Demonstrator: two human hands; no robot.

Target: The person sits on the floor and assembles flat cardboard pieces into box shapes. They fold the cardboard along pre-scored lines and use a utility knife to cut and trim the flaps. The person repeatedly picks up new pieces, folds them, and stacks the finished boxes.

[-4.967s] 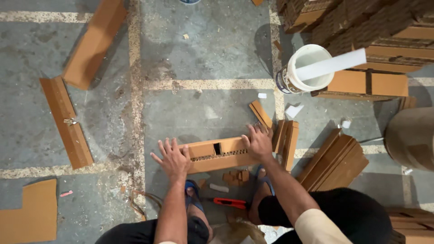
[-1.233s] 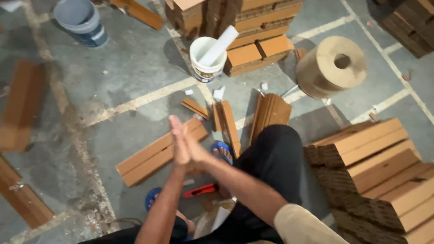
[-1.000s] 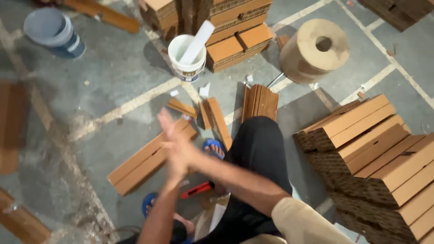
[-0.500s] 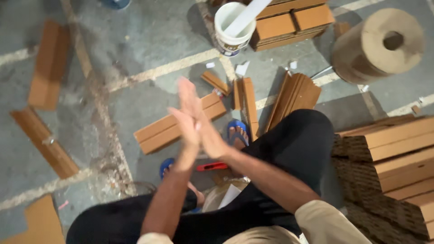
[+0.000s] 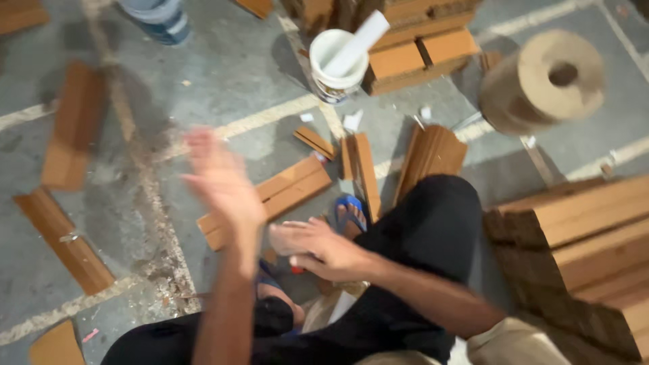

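My left hand (image 5: 220, 179) is raised and blurred, fingers spread, palm open, holding nothing. My right hand (image 5: 314, 247) sits lower, just to its right, flat and open with nothing in it, above my feet in blue sandals (image 5: 350, 213). Behind both hands a long folded cardboard piece (image 5: 270, 199) lies on the concrete floor, touched by neither hand. A small red object (image 5: 296, 270) is partly hidden under my right hand.
A white bucket with a white stick (image 5: 338, 64) stands ahead. Cardboard strips (image 5: 358, 165) and a ribbed bundle (image 5: 429, 155) lie nearby. A paper roll (image 5: 544, 81) sits at the right, stacked cardboard (image 5: 588, 236) beside my knee, more cardboard pieces (image 5: 71, 132) at the left.
My hands were pressed together palm to palm half a second ago; now they have come apart, the left swinging up and left, the right dropping low. Earlier both hands rested on the cardboard piece.
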